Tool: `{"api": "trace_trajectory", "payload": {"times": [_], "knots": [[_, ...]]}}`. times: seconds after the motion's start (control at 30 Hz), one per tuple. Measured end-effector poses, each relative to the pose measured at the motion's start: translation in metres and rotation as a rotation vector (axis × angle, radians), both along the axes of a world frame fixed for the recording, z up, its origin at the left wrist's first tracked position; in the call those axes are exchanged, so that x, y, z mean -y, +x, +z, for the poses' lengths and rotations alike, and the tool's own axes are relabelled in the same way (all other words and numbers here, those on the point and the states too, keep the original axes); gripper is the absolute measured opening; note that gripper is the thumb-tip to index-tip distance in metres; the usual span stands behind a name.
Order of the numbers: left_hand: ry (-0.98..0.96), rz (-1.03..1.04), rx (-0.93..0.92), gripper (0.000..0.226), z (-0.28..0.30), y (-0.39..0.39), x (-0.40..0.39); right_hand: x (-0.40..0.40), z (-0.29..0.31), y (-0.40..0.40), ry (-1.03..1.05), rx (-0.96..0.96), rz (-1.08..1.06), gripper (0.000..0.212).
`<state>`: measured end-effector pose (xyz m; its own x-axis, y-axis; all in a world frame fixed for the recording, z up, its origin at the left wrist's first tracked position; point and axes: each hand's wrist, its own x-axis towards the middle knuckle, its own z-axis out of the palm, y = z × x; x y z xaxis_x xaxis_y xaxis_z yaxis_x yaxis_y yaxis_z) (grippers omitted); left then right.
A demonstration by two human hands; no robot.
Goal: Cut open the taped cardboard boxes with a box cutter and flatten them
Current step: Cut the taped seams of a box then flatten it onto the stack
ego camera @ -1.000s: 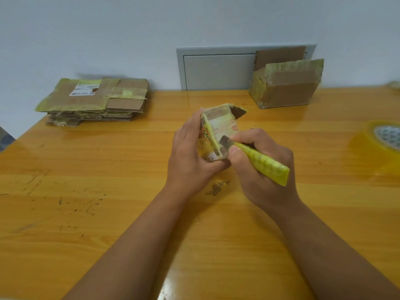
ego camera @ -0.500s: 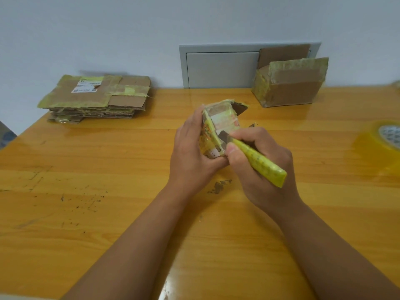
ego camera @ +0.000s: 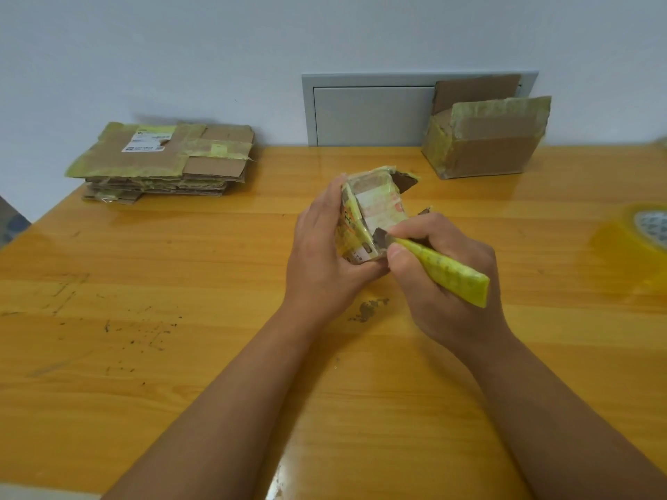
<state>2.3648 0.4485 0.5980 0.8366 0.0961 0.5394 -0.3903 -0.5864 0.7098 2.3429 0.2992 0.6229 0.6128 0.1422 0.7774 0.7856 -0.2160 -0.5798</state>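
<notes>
A small cardboard box wrapped in yellowish tape is held upright above the middle of the table. My left hand grips it from the left side and underneath. My right hand grips a yellow box cutter, its blade end against the box's lower right edge. A torn flap sticks out at the box's top right. A larger taped cardboard box with one flap up stands at the back right against the wall.
A stack of flattened taped boxes lies at the back left of the wooden table. A roll of clear yellow tape sits at the right edge. A grey wall panel is behind. Cardboard crumbs lie under my hands.
The cutter's blade end has shifted slightly along the small box's lower edge. Both hands keep their hold; the view has tilted a little.
</notes>
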Motion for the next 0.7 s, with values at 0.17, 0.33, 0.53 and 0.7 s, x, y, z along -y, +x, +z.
{"api": "trace_trajectory", "payload": {"times": [0.17,0.33,0.53,0.7], "knots": [[-0.05,0.004,-0.011,0.101,0.002,0.0,-0.003,0.001,0.0,-0.003,0.04,0.001,-0.004,0.009],[0.121,0.103,0.095,0.1,0.006,-0.005,-0.004,0.006,0.0,0.0,0.212,0.038,-0.193,0.007],[0.542,0.343,0.216,0.098,0.021,-0.006,-0.022,0.008,-0.007,0.009,0.212,-0.172,-0.292,0.013],[0.827,0.134,-0.12,0.111,0.016,-0.007,-0.028,0.007,-0.019,0.017,0.182,-0.314,-0.203,0.016]]}}
